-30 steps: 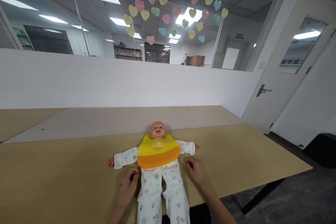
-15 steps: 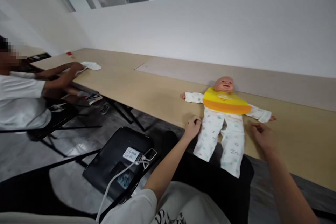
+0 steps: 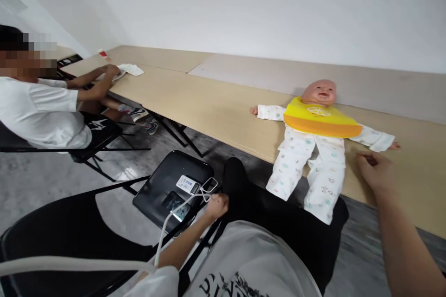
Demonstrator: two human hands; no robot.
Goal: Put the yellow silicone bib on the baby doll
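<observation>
A baby doll (image 3: 313,148) lies on its back on the pale wooden table (image 3: 209,97), dressed in a white patterned sleepsuit. Its yellow and orange bib (image 3: 319,119) covers the chest. My right hand (image 3: 375,172) hangs curled over the table just below the doll's sleeve, to the right of its legs, holding nothing. My left hand (image 3: 216,206) is a closed fist off the table, near my lap, beside a white cable (image 3: 181,209). Whether it grips the cable is hidden.
A black folding chair (image 3: 170,190) with a tag and a dark device on it stands below the table edge. Farther along the table, a seated co-worker (image 3: 42,111) has both hands on a white cloth (image 3: 130,70). A wall runs behind the table.
My left hand has drawn back from the table edge towards my lap and closed. The view has swung left and tilted, and the doll has not visibly moved.
</observation>
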